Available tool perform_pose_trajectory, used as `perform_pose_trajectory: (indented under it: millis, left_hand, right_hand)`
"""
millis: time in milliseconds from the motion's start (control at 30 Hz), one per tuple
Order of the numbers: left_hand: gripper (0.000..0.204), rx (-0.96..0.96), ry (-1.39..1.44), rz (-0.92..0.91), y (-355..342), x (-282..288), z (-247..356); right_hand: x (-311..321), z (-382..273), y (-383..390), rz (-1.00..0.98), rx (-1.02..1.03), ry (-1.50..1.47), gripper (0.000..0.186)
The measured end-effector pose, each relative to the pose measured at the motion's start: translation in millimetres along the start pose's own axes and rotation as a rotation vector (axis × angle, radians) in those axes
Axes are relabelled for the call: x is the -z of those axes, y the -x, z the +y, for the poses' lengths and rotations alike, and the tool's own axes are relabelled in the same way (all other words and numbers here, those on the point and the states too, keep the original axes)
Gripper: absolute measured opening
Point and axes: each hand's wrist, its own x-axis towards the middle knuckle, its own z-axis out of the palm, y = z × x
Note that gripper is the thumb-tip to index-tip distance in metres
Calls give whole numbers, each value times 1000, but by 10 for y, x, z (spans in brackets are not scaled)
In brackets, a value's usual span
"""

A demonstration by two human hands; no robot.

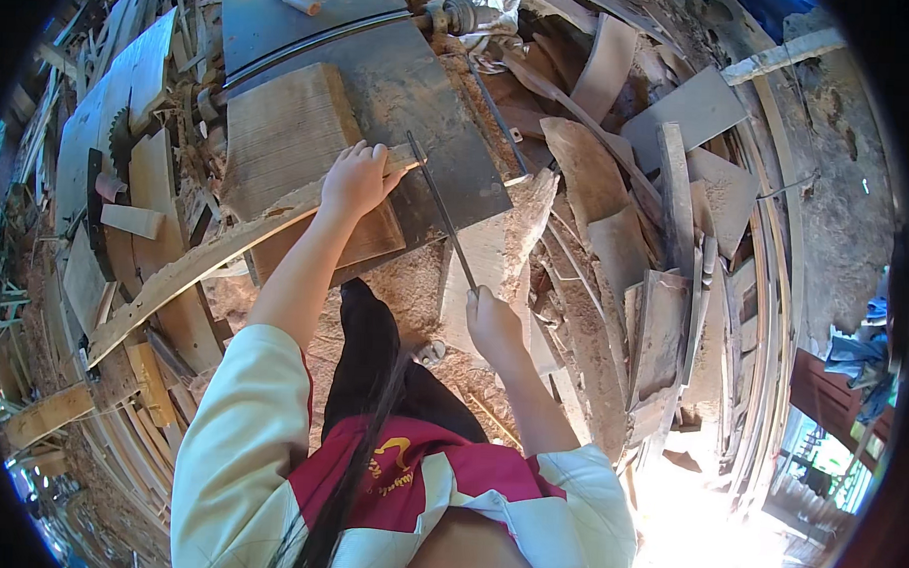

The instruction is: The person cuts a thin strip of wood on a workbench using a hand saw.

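Note:
My left hand is closed over a long, rough-edged wooden strip near its far right end. Underneath lies a thick wooden board on a dark metal machine table. My right hand grips the near end of a long, narrow dark blade; its handle is hidden in my fist. The blade slants up and left, crossing at the strip's right tip. Whether it is a file or a saw seen edge-on, I cannot tell.
A wooden-handled tool lies on the table's far part. Wood offcuts pile up on the right, and planks lean beside a toothed round blade at left. Sawdust covers the ground around my leg.

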Motion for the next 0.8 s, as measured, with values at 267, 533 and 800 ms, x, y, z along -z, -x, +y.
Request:
perform_pose_trajectory:
  millis: [267,533,800]
  left_hand:
    - [40,-61,-40,72,-5,-96,-13]
    - [40,-24,-7,26,-8,-36,-20]
    - [40,-4,-13,22,21,-68,-56]
  right_hand:
    - [90,-675,-1230,138,115,-39,31]
    - [67,-739,-1360,167,133,-61,32]
    - [-146,-3,-81,34,49,-40,28]
